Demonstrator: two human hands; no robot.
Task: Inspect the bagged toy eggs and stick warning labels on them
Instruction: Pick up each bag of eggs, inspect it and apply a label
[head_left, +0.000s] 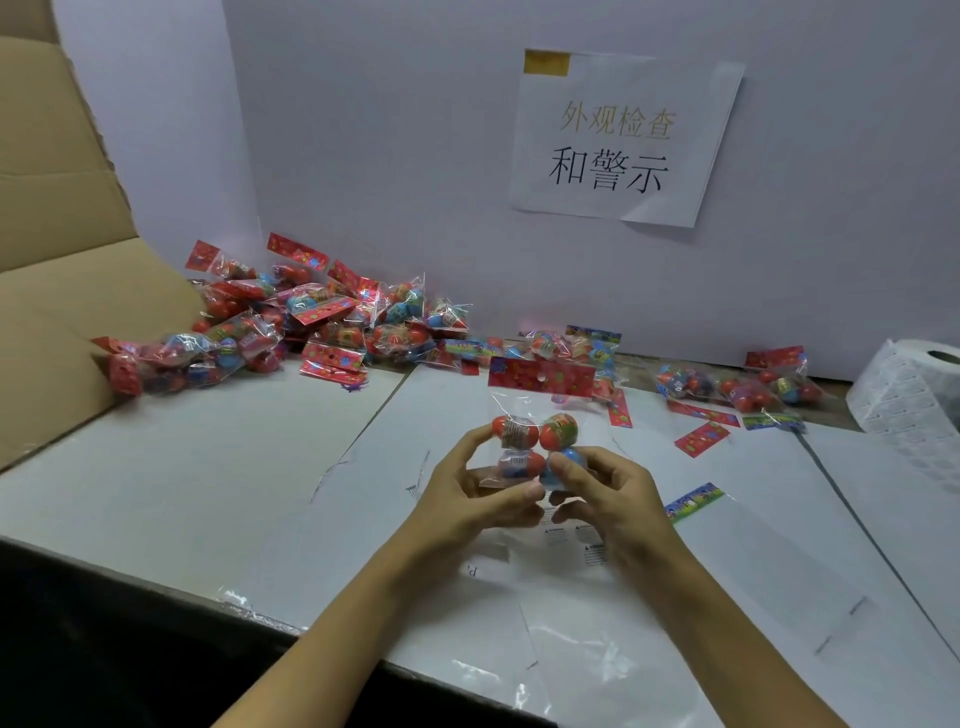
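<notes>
Both hands hold one bag of toy eggs (535, 441) upright above the white table (208, 467), its red header card uppermost. The left hand (467, 499) has its fingers curled round the bag's left side, thumb pressed to the front; the right hand (608, 493) pinches the lower right corner over a blue egg. A sheet of warning labels (582, 545) lies just beneath the hands. A heap of bagged eggs (311, 322) sits rear left, a smaller cluster (748, 389) rear right beside a paper roll (914, 384). A printed sign (623, 140) is taped to the back wall.

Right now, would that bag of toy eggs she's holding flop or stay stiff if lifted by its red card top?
Probably floppy: the bag of toy eggs is thin, crinkled clear film. The round eggs likely shift and sag downward. Both hands, left hand and right hand, cradle it, suggesting slippery film.
</notes>
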